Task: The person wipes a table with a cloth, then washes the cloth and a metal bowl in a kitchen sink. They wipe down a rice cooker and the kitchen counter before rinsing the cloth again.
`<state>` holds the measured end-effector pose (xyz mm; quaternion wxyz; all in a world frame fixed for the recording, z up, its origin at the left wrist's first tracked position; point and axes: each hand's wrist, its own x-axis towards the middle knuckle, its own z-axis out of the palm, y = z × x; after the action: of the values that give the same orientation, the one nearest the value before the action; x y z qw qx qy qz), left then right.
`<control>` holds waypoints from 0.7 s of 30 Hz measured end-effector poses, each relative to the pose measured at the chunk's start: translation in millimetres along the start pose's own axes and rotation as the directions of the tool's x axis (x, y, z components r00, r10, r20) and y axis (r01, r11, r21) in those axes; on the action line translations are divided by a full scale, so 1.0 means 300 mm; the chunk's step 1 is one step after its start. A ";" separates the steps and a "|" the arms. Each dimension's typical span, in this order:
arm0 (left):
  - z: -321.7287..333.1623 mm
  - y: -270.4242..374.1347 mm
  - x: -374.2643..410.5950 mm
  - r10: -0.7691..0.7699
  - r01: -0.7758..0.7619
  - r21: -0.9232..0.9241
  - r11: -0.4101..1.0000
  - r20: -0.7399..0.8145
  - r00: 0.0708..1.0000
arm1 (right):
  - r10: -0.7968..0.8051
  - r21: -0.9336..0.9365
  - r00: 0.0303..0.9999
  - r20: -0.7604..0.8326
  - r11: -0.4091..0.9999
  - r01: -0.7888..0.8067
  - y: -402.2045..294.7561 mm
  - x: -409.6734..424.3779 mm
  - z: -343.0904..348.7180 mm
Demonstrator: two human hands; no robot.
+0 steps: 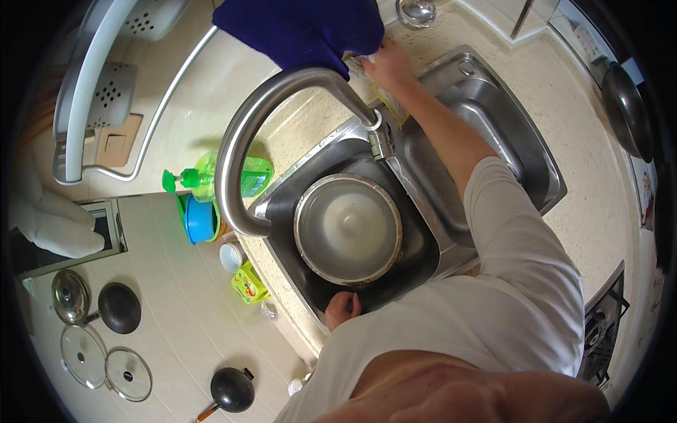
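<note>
My right hand [390, 66] is at the counter behind the double steel sink, its fingers on a pale, wrinkled cloth with a yellow edge [391, 103]. A dark blue cloth [312, 31] hangs close beside those fingers and partly hides the pale cloth. My left hand [342, 310] is at the near rim of the dark sink basin, fingers curled; whether it holds anything is hidden. In that basin lies a round item with a stained metal rim and cloudy grey middle [348, 229], a glass lid or a pan. The curved faucet [232, 143] arches over, its spout pointing between the basins.
A green soap pump bottle [256, 177], blue container [200, 219], white cup [231, 257] and yellow-green package [248, 284] line the left edge. A metal ladle [416, 11] lies behind the sink. Pans [119, 307] and glass lids [128, 375] hang on the wall. A gas stove [600, 328] is at right.
</note>
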<state>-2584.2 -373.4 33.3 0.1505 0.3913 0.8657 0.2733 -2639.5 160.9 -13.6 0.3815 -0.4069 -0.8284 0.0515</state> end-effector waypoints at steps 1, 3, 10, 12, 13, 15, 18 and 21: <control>-0.002 0.005 -0.001 -0.002 0.002 -0.002 1.000 -0.005 1.000 | -0.016 0.161 0.983 0.183 0.987 -0.014 -0.051 -0.004 -0.009; -0.002 0.015 0.010 -0.018 0.018 -0.061 0.998 -0.006 1.000 | -0.107 0.423 0.857 0.504 0.896 -0.137 -0.127 -0.012 -0.056; -0.012 -0.064 0.310 0.156 -0.190 -0.176 0.966 -0.193 0.969 | 0.106 0.769 0.989 0.101 0.623 -0.145 0.009 -0.173 -0.169; -0.052 0.052 0.538 0.423 -0.466 -0.092 0.880 -0.292 0.858 | 0.155 0.778 0.960 0.234 0.563 -0.281 0.030 -0.279 -0.314; -0.065 0.111 0.640 0.483 -0.507 -0.039 0.861 -0.253 0.838 | 0.182 0.722 0.942 0.284 0.606 -0.334 0.022 -0.339 -0.398; -0.072 0.232 0.824 0.553 -0.566 -0.023 0.824 -0.184 0.813 | 0.204 0.630 0.904 0.375 0.660 -0.410 -0.009 -0.462 -0.565; 0.032 0.312 1.030 0.551 -0.538 0.135 0.832 -0.090 0.829 | 0.211 0.515 0.843 0.495 0.710 -0.481 0.014 -0.676 -0.761; 0.098 0.357 1.093 0.384 -0.353 0.329 0.876 -0.032 0.923 | 0.309 0.364 0.834 0.458 0.790 -0.493 0.002 -0.854 -0.917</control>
<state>-2719.0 -55.5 57.6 -0.0111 0.5545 0.8140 0.1729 -2357.0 -83.6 28.4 0.2824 -0.4547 -0.7400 0.4073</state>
